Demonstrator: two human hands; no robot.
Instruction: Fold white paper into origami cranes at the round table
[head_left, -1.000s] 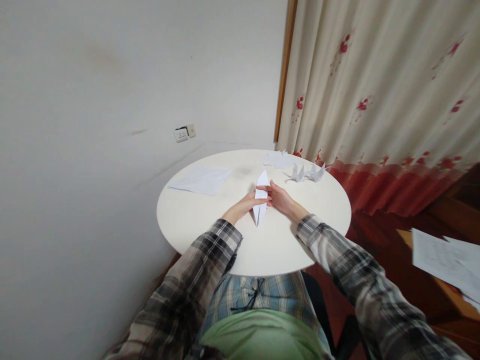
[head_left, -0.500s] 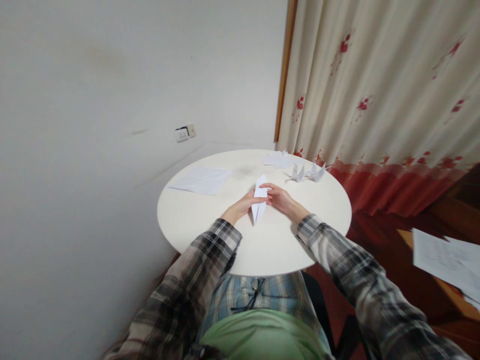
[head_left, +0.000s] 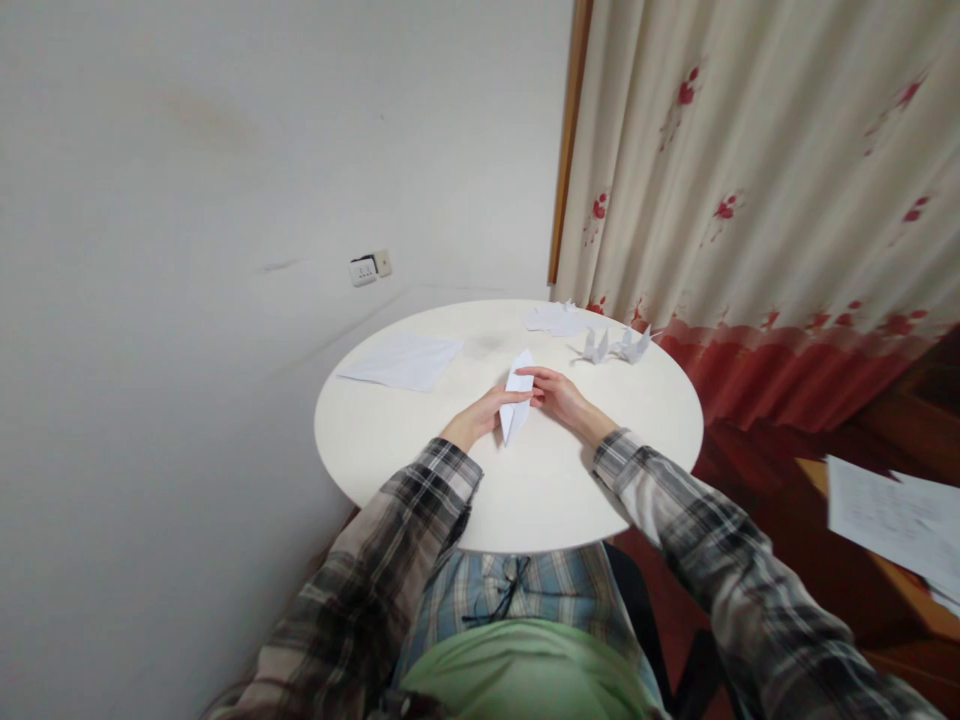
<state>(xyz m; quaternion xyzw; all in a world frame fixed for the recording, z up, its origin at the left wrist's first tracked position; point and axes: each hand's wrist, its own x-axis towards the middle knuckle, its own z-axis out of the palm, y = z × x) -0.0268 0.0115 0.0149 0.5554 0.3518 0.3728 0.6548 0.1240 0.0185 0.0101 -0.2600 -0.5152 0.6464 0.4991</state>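
Note:
A long, pointed piece of folded white paper (head_left: pixel 514 418) lies at the middle of the round white table (head_left: pixel 420 455). My left hand (head_left: pixel 487 411) pinches its left edge near the middle. My right hand (head_left: pixel 556 395) grips its right edge, fingers curled over the upper half. Both hands rest low on the tabletop. The paper's near tip points toward me and its far tip pokes out above my fingers.
A flat white sheet (head_left: pixel 401 360) lies at the table's far left. Two folded paper cranes (head_left: pixel 615 345) and more folded paper (head_left: pixel 553 318) sit at the far right, beside a flowered curtain (head_left: pixel 750 200). Loose papers (head_left: pixel 892 520) lie on a wooden surface to the right.
The folded paper has become shorter at its far end and tilted slightly, as my fingers shifted along it. Both hands stayed in the same spot.

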